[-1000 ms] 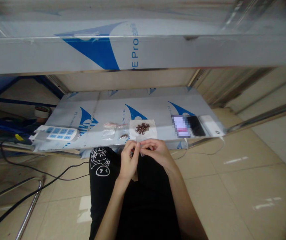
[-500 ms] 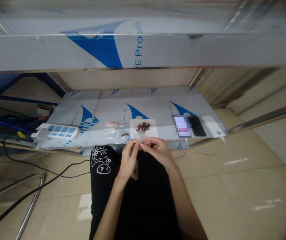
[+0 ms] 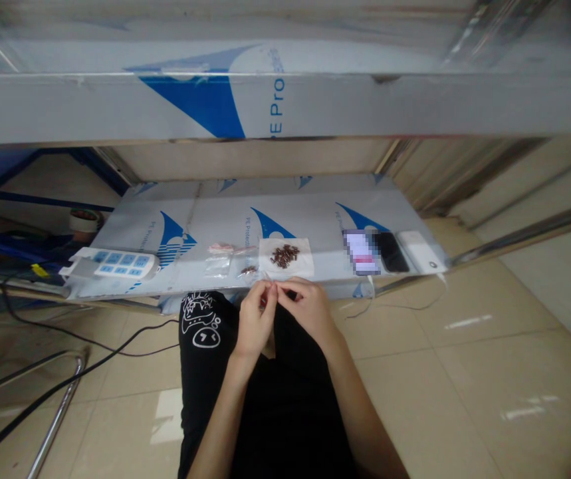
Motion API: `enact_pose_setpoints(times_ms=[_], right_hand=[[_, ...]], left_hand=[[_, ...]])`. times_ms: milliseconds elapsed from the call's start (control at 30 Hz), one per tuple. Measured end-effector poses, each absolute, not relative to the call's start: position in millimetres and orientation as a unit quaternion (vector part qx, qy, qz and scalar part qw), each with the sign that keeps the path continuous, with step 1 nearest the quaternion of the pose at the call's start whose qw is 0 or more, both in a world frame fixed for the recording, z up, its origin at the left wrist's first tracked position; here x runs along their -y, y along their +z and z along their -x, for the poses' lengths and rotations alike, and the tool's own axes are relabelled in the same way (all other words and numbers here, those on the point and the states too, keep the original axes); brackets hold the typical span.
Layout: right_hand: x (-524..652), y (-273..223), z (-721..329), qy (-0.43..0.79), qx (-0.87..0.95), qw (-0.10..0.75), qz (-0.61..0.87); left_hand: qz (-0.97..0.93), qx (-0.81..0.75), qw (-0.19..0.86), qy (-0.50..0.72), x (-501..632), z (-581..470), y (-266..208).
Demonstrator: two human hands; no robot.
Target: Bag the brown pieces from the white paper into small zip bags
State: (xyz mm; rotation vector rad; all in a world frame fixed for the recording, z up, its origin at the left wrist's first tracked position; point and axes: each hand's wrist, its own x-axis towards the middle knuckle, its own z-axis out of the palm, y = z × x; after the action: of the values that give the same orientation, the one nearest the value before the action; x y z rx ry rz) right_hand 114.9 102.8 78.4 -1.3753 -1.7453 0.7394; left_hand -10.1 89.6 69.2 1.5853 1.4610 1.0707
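Observation:
My left hand (image 3: 256,311) and my right hand (image 3: 308,307) meet fingertip to fingertip above my lap, just in front of the shelf edge. Both are closed in a pinch; whatever lies between the fingertips is too small to make out. Just beyond them, a white paper sheet (image 3: 305,265) bears a heap of small dark brown pieces (image 3: 285,255), shaped like short cylinders. To its left lies a clear plastic bag (image 3: 217,265), with a smaller bag of brown bits (image 3: 248,270) between the two.
On the low shelf (image 3: 205,219), a white power strip (image 3: 125,264) lies at the left. A lit phone (image 3: 362,253), a black phone (image 3: 391,253) and a white power bank (image 3: 419,251) with cables are at the right. An upper shelf edge (image 3: 340,106) overhangs. A black cable (image 3: 90,362) crosses at left.
Both hands stay pinched together, shifting slightly left and down. The fingers no longer overlap the paper's lower part, and the brown heap shows more fully.

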Motion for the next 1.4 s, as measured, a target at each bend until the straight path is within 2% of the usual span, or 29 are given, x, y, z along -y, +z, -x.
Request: enact_pose_setpoints(times_ms=[167, 467, 600, 867, 1100, 1300, 1400], right_hand=[[-102.6, 77.2, -114.6, 0.282, 0.691, 0.372, 0.552], [-108.4, 65.9, -116.0, 0.257, 0.649, 0.412, 0.586], [-110.0, 63.0, -121.0, 0.251, 0.615, 0.428, 0.612], [-103.6, 68.6, -110.2, 0.265, 0.707, 0.337, 0.563], [-106.0, 55.0, -110.1, 0.255, 0.71, 0.314, 0.576], [-107.2, 41.8, -109.8, 0.33, 0.717, 0.304, 0.534], [-107.1, 37.7, -108.2, 0.342, 0.702, 0.293, 0.551]], left_hand=[[-0.644, -0.579, 0.323, 0.382, -90.8, 10.5, 65.4], [-0.65, -0.629, 0.244, 0.35, -89.2, 14.3, 67.4], [-0.641, -0.634, 0.242, 0.359, -89.9, 16.5, 65.1], [-0.636, -0.601, 0.285, 0.391, -93.7, 20.1, 58.4], [-0.669, -0.586, 0.276, 0.365, -94.9, 23.8, 53.4], [-0.694, -0.563, 0.285, 0.346, -93.9, 26.1, 54.0], [-0.714, -0.563, 0.253, 0.331, -93.6, 28.1, 54.2]])
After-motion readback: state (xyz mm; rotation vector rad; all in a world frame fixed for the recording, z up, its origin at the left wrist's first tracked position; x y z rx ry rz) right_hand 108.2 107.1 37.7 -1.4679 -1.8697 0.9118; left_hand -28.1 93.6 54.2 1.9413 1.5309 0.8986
